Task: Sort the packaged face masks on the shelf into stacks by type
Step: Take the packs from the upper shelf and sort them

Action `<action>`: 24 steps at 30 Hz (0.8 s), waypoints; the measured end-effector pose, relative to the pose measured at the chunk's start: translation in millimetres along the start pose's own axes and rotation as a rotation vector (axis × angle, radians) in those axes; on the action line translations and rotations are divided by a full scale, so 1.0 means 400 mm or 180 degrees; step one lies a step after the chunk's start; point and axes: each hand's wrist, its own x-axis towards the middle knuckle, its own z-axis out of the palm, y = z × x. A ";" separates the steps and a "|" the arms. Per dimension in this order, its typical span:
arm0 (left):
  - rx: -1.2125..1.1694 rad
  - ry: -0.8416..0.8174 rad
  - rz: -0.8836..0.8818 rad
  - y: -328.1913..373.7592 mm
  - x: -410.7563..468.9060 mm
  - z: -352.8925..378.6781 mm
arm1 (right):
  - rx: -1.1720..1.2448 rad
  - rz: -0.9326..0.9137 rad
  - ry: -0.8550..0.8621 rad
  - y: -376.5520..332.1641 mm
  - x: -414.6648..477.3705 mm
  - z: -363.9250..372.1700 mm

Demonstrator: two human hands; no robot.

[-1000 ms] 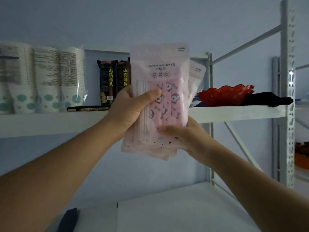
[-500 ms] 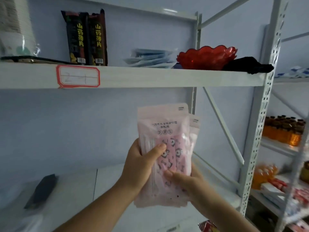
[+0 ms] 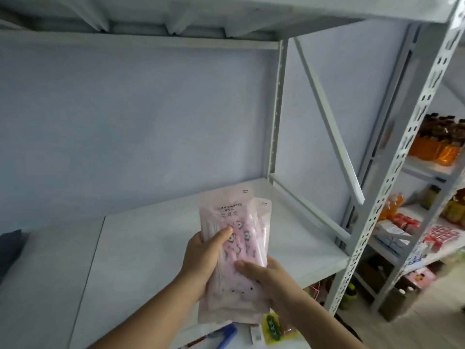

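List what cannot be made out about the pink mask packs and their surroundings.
All in the head view:
Count of pink mask packs: the front one covers the rest.
Their printed text: too small and blurred.
Left hand and right hand: the packs hide all but the thumbs.
Dark object on the shelf: cut off by the left edge.
Green packet below: partly hidden by the packs.

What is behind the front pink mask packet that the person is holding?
A second pink packet, its top corner showing at the right. More edges show below; their count is unclear. The left hand and right hand grip the bundle, fingers hidden behind.
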 end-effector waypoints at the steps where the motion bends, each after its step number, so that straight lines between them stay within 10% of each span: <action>1: 0.0019 -0.0007 -0.0074 -0.010 0.043 0.013 | -0.0039 0.0014 0.0088 0.008 0.044 -0.021; 11: 0.0448 -0.0839 -0.0417 0.014 0.399 0.175 | -0.0662 0.0566 0.0433 -0.053 0.390 -0.228; 24: 0.0696 -0.1373 0.0649 -0.011 0.503 0.215 | -0.1250 -0.0807 -0.0120 -0.139 0.556 -0.396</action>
